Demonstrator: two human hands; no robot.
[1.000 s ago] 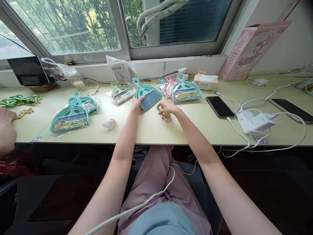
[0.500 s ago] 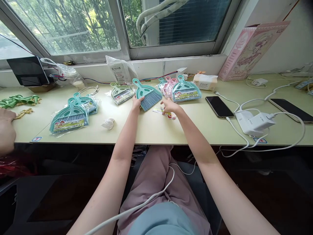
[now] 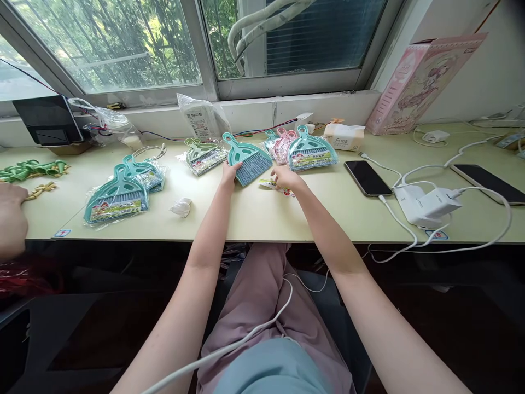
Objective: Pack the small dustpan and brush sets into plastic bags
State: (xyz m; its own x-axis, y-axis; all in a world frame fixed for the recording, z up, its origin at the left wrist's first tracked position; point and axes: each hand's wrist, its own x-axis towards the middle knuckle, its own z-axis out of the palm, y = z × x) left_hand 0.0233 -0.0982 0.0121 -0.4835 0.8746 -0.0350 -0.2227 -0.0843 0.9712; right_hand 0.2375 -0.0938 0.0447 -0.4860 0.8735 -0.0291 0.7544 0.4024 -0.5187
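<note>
My left hand is closed on the near left edge of an unwrapped teal mini dustpan with a brush, its bristles toward the right. Just right of it, my right hand pinches a small printed label card, which is tilted and partly hidden under the fingers. Behind that hand lie a pink dustpan set and a teal dustpan set, both in clear wrapping. A wrapped green dustpan set rests left of the dustpan I hold.
Further left are wrapped teal dustpan sets and a crumpled white wad. Another person's hand is at the left edge near green tied bundles. A phone, a white charger and cables lie right.
My right hand has closed its fingers on the label card, which has tilted and shifted slightly. My left hand and the dustpan have barely moved.
</note>
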